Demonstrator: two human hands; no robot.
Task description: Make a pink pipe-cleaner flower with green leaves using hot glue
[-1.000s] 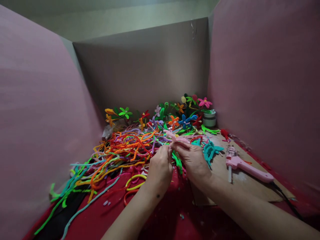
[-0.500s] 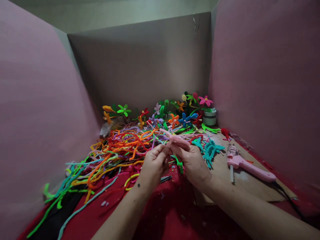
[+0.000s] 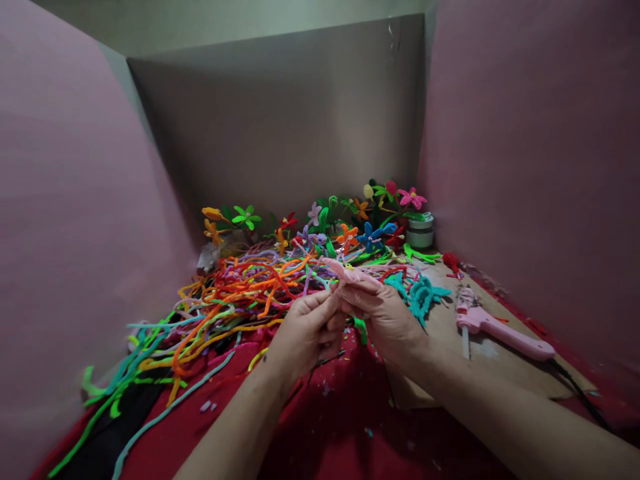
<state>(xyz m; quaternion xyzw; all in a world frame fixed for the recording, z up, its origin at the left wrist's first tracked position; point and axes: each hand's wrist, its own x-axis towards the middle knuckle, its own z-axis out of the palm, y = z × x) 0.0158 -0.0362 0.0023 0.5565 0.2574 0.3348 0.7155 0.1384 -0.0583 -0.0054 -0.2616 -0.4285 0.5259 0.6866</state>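
The left hand (image 3: pixel 307 330) is closed, thumb and forefinger pinched together at the near left end of a pink fuzzy piece (image 3: pixel 345 272). The right hand (image 3: pixel 393 320) pinches the same piece from the right, its thumb and fingers narrow around the underside. The piece sits between the two sets of fingertips, above the near edge of the pile; exactly where each fingertip presses is hidden.

It looks like pipe cleaner, so it should be very light, soft outside and springy within, bending easily and keeping its bend. The fuzz should give good grip rather than slip. The loose pink tips pointing far and left would likely bend out of shape if squeezed; the gathered base is probably the better hold.

Just right of the right hand lies a teal fuzzy piece (image 3: pixel 425 297); farther right, a pink glue gun (image 3: pixel 510 333) rests on cardboard (image 3: pixel 413 390). Left of the hands spreads a tangle of pipe cleaners (image 3: pixel 255 283), with fuzzy flowers (image 3: pixel 370 237) along the far side.
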